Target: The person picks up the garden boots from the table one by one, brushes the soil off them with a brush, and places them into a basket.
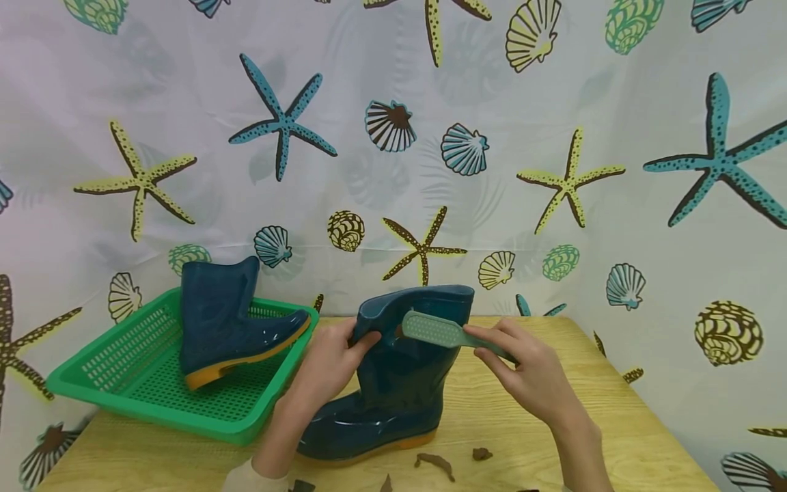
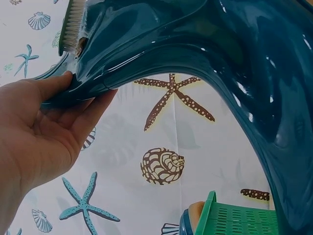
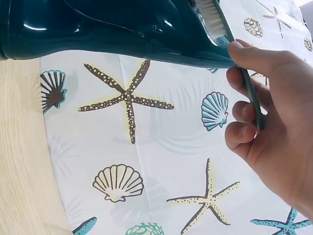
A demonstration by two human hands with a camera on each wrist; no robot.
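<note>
A dark blue rubber boot (image 1: 402, 383) with a yellow-orange sole stands on the table, toe to the left. My left hand (image 1: 328, 362) grips its top rim, thumb on the near outer side and fingers on the other side in the left wrist view. In my right hand (image 1: 522, 365) is a pale green scrubbing brush (image 1: 433, 329), pinched by the handle. Its white bristles (image 2: 74, 24) face the boot's upper shaft, right beside a small brown smear (image 2: 81, 46) near the rim.
A second blue boot (image 1: 215, 321) leans in a green plastic basket (image 1: 154, 427) at the left. Several brown bits, one a curled strip (image 1: 435, 465), lie on the wooden table (image 1: 522, 424) in front of the boot. A shell-and-starfish curtain (image 1: 406, 184) hangs behind.
</note>
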